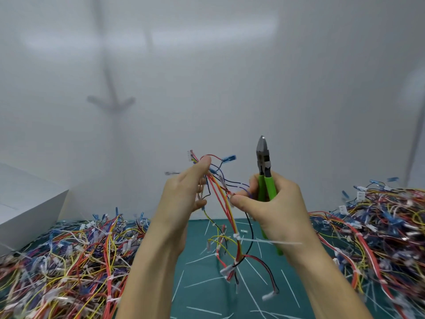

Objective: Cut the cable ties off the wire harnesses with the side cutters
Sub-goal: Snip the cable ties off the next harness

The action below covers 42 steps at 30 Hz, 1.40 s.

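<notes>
The left hand point(184, 192) is raised over the desk, thumb up, its fingers curled round the upper end of a multi-coloured wire harness point(226, 215) of red, yellow, blue and black leads. The right hand point(273, 208) grips the green-handled steel side cutters point(266, 178) upright in its palm, with the closed jaws pointing up. Its thumb and forefinger also pinch the same harness just right of the left hand. The harness hangs down between the two wrists towards the desk. Lower on it sits a white plastic cable tie point(236, 236), uncut, with its long tail sticking out to the right across the right wrist.

Beneath the hands lies the teal-green desk mat point(197, 238), strewn with thin white cut-off tie strips point(202, 282). A tangled heap of coloured harnesses point(69, 261) covers the left side and a higher heap point(379, 238) the right. At the far left stands a white box point(27, 203); its inside cannot be seen. A plain white wall point(230, 88) closes the far side.
</notes>
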### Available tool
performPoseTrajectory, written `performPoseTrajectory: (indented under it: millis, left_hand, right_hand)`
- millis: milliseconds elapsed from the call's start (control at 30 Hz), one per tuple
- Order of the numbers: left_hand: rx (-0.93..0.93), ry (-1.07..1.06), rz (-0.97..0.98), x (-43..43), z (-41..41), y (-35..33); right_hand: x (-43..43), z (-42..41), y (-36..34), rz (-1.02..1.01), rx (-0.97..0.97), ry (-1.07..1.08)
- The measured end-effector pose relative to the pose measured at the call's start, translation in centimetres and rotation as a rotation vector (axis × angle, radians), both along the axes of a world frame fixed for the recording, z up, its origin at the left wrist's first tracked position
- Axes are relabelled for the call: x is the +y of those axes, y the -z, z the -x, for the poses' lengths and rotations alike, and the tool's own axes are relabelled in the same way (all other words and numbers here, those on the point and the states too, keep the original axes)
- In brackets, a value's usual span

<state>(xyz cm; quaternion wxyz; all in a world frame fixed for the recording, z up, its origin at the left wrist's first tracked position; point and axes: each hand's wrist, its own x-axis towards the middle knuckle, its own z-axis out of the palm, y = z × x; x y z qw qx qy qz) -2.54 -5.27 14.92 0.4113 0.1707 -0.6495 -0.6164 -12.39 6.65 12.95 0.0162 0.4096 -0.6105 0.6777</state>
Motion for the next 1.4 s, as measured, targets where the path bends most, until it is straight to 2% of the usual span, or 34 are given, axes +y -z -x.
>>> performPoseTrajectory:
  millis: [100, 200, 367, 467, 533, 633, 833, 900, 1033, 1400]
  left_hand:
    - [-0.103, 0.024, 0.187, 0.7, -0.3, -0.3]
    - [-0.174, 0.116, 0.223, 1.2, -0.3, -0.1]
    - [-0.070, 0.129, 0.149, 1.3, 0.1, 0.4]
    - [-0.002, 0.090, 0.140, 0.9, 0.3, 0.5]
    - [0.055, 0.072, 0.089, 0.7, 0.6, 0.6]
    - [0.130, 0.053, 0.011, 0.8, 1.0, 0.8]
    - [0.172, -0.032, -0.029, 0.7, 1.6, 1.2]
    - [0.189, -0.057, -0.038, 0.4, 1.5, 1.2]
    - [0.212, -0.071, -0.039, 0.0, 1.2, 1.0]
    - [0.154, -0.094, 0.040, -0.1, 1.2, 1.2]
  right_hand:
    - [-0.4, 0.0, 0.4, -0.004, -0.006, 0.049]
    - [-0.6, 0.4, 0.7, -0.014, -0.009, 0.088]
    - [-0.4, 0.8, 0.7, -0.031, 0.002, 0.042]
    - [-0.1, 1.0, 0.5, -0.031, -0.069, -0.046]
    - [-0.2, 1.1, 0.6, -0.068, -0.089, -0.028]
    - [-0.2, 1.4, 0.8, -0.173, 0.006, 0.091]
    - [0.3, 1.5, 0.7, -0.435, 0.413, 0.243]
    - [0.3, 1.6, 0.8, -0.511, 0.494, 0.267]
    - [0.5, 1.5, 0.9, -0.605, 0.557, 0.291]
    - [0.6, 1.5, 1.1, -0.643, 0.606, 0.359]
